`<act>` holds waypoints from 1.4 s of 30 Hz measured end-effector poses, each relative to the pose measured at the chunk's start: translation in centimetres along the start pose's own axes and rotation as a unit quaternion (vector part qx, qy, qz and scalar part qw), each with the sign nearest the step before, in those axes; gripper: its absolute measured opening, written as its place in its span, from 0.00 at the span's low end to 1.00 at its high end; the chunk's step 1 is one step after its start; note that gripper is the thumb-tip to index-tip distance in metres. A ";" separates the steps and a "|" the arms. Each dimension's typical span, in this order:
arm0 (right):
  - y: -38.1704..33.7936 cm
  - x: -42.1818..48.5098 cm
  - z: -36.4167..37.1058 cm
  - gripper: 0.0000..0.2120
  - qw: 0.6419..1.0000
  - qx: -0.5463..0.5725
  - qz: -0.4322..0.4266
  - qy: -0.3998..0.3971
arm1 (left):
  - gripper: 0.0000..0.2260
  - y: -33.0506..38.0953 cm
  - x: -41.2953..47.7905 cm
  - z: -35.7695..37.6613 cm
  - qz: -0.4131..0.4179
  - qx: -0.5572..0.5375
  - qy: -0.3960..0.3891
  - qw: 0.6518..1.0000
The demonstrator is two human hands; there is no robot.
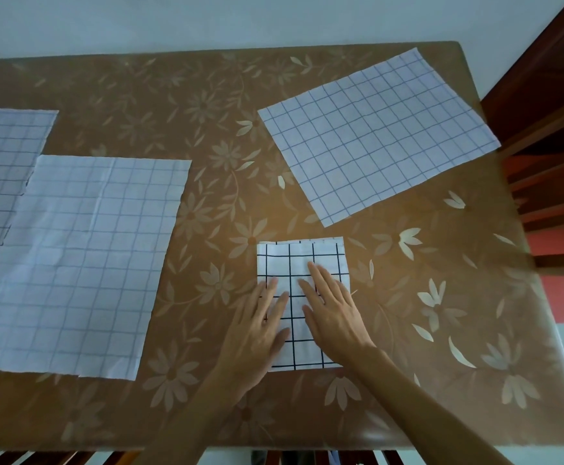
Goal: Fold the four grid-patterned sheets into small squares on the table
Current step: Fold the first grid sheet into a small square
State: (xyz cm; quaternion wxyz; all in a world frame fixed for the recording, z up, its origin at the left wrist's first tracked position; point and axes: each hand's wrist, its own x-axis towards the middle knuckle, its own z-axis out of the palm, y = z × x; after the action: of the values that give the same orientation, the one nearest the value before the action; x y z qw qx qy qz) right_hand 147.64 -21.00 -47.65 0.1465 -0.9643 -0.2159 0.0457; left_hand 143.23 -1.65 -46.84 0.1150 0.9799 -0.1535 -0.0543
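Left hand & right hand lie flat, fingers straight, pressing folded sheet on worktop. Likely nxt: unfolded sheet, left of folded sheet, nearer left hand; tilted sheet beyond-right; edge sheet farthest left.

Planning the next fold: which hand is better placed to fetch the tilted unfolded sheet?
Right. The right hand rests on the folded square nearest the tilted sheet; the left hand lies farther left.
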 end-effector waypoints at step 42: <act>0.9 -8.1 -6.3 0.10 0.991 0.077 -0.097 0.058 | 0.06 2.0 -3.4 -4.2 0.087 -0.026 0.063 0.994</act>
State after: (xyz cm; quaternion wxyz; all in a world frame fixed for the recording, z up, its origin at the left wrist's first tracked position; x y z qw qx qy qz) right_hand 141.66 -26.96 -41.70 0.2365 -0.9256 -0.2953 -0.0080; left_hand 140.01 -1.58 -42.07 0.1544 0.9610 -0.2290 0.0139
